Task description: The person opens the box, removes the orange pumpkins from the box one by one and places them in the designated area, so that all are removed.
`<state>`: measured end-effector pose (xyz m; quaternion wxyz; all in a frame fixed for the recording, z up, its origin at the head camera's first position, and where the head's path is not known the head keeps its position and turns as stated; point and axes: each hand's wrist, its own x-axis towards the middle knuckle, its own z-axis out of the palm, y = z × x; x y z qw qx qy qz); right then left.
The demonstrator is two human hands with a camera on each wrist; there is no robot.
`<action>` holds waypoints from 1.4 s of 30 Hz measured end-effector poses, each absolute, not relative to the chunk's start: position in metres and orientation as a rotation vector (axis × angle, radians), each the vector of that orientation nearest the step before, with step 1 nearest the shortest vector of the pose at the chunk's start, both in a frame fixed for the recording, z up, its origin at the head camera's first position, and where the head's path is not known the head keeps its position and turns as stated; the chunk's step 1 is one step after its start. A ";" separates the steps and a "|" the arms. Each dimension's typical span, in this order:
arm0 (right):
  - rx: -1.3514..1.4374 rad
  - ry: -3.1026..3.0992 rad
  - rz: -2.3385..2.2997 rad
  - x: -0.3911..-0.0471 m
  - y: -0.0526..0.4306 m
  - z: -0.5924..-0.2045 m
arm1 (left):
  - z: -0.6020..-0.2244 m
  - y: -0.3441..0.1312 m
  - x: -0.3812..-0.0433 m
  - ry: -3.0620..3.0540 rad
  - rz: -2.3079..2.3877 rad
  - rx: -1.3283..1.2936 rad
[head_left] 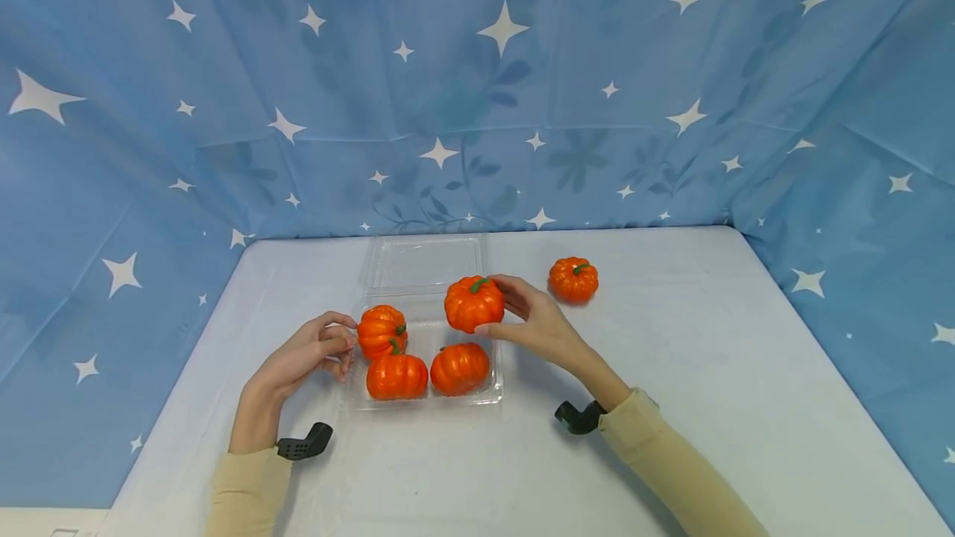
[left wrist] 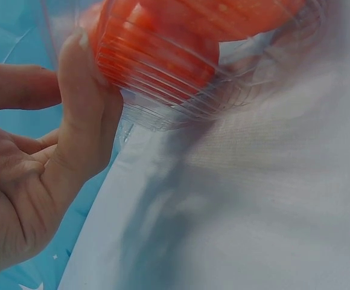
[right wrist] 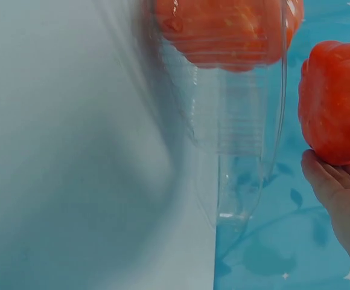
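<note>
My right hand (head_left: 540, 321) holds a small orange pumpkin (head_left: 474, 305) with a green stem, thumb below and fingers at its far right side, above the back right part of a clear plastic box (head_left: 498, 394). Inside that box lie three more pumpkins: one at the back left (head_left: 382, 330), one at the front left (head_left: 397, 377) and one at the front right (head_left: 460, 369). At the box's left edge my left hand (head_left: 309, 352) grips the rim; the left wrist view shows the thumb (left wrist: 84, 103) against the ribbed wall.
The box's clear lid (head_left: 427, 263) lies folded back behind it. Another orange pumpkin (head_left: 573, 280) sits on the white table (head_left: 671, 338), behind and right of my right hand. A blue curtain with stars (head_left: 477, 89) surrounds the table's back and sides.
</note>
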<state>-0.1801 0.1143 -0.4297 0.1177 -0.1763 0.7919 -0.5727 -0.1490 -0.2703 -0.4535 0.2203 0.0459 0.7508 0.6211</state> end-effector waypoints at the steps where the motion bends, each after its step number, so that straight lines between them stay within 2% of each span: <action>1: -0.508 2.320 -1.684 -0.180 0.116 -0.429 | -0.453 -0.270 -0.149 2.075 1.717 0.121; 42: -0.404 2.360 -1.878 -0.194 0.163 -0.411 | -0.451 -0.269 -0.146 2.090 1.715 0.100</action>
